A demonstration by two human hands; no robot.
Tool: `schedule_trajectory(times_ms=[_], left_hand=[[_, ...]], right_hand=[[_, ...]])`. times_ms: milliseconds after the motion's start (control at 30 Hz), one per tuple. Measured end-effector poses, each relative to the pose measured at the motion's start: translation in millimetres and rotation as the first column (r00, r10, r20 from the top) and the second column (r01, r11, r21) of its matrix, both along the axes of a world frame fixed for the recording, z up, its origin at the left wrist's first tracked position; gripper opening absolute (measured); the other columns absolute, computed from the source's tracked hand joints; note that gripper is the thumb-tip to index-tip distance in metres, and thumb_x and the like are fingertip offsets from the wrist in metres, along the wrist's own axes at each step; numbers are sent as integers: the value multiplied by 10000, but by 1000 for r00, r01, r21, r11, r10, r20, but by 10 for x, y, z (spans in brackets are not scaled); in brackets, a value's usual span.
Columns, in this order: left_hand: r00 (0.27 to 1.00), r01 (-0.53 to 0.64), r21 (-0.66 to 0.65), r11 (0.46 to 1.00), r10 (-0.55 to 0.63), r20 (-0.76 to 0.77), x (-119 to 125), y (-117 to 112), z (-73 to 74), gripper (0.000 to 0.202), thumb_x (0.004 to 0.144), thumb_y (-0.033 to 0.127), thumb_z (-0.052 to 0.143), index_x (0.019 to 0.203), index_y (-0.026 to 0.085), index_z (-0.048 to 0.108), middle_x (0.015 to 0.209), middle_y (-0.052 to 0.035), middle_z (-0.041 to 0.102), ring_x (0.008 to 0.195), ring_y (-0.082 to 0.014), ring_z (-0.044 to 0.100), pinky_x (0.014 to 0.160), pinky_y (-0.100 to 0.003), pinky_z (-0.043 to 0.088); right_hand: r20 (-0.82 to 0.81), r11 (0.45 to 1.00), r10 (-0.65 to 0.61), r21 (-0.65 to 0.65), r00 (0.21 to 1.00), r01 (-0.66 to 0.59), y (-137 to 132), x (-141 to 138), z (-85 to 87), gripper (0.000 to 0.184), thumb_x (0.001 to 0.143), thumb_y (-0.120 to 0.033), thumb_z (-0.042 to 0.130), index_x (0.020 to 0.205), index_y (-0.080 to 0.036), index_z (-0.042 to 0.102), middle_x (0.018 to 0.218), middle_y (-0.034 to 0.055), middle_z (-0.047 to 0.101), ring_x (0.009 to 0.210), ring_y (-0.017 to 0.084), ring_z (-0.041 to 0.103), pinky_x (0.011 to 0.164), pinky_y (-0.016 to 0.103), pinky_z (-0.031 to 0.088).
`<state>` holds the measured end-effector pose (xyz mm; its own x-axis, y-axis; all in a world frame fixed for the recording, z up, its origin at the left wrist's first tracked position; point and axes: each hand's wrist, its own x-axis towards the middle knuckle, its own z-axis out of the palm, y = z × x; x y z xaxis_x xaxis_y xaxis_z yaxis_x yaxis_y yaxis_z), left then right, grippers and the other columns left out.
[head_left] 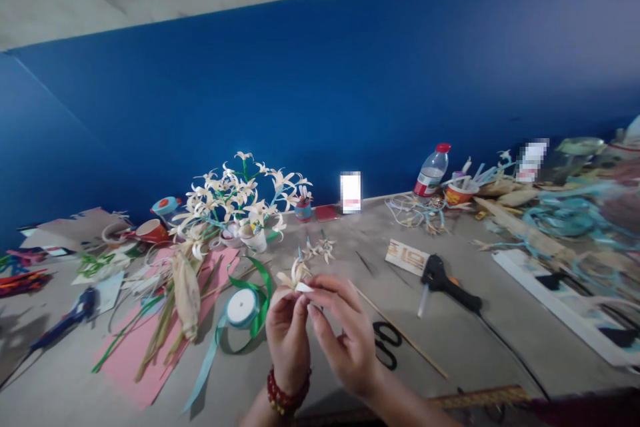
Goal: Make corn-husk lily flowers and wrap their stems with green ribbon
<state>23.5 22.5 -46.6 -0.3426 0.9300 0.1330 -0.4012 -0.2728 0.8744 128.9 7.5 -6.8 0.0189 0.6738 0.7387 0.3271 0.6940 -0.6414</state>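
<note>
Both my hands meet above the middle of the table. My left hand (287, 333), with a dark red bead bracelet on its wrist, pinches a cream-white husk flower (296, 272) with curling petals. My right hand (345, 337) is closed at the fingertips on one pale petal of the same flower. Just left of my left hand lies a ribbon spool (242, 307) with green and light blue ribbon. Black scissor handles (387, 345) and a thin wooden stick (410, 340) lie beside my right hand. Small finished flowers (320, 250) lie behind my hands.
Black glue gun (447, 285), cord running to the front; white tray (545, 307) at right. Flower bouquet (240, 193), water bottle (433, 170) and orange bowl (460, 195) stand at the back. Pink paper (143, 360), dried husks (186, 293) and blue glue gun (67, 321) lie left.
</note>
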Motion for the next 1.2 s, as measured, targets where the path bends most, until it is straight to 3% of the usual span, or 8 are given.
schedule_trajectory(times_ms=[267,467,767,1200], left_hand=[[987,37,73,997,-25,-157,-8,-48,35,172,794,326,771,777,169,704,734,-33,705,654,-153,647,641,-234,534],[982,-10,79,997,25,-188,-6,-50,43,199,776,361,777,765,171,720,728,-52,698,671,-179,650,644,-255,541],[964,-6,187,982,56,-260,21,-62,223,199,794,334,752,665,193,694,684,-39,645,653,-186,594,650,-270,513],[966,48,212,976,8,-258,6,-54,182,88,805,263,740,740,207,724,672,-23,578,714,-206,576,722,-283,481]], right_hand=[[38,995,-23,101,999,19,-29,18,43,327,859,-36,525,1097,-219,653,1089,98,698,997,240,656,829,407,552],[30,990,0,140,1000,-4,-25,15,-2,371,837,-6,526,1117,-215,651,1103,106,692,985,245,658,808,411,548],[10,994,-3,108,1000,2,-8,15,-93,336,846,-8,563,1086,-220,664,1049,88,683,948,239,654,797,406,541],[-51,992,35,121,998,-28,10,-4,-79,337,845,26,554,1066,-204,662,1024,88,670,948,233,630,778,395,536]])
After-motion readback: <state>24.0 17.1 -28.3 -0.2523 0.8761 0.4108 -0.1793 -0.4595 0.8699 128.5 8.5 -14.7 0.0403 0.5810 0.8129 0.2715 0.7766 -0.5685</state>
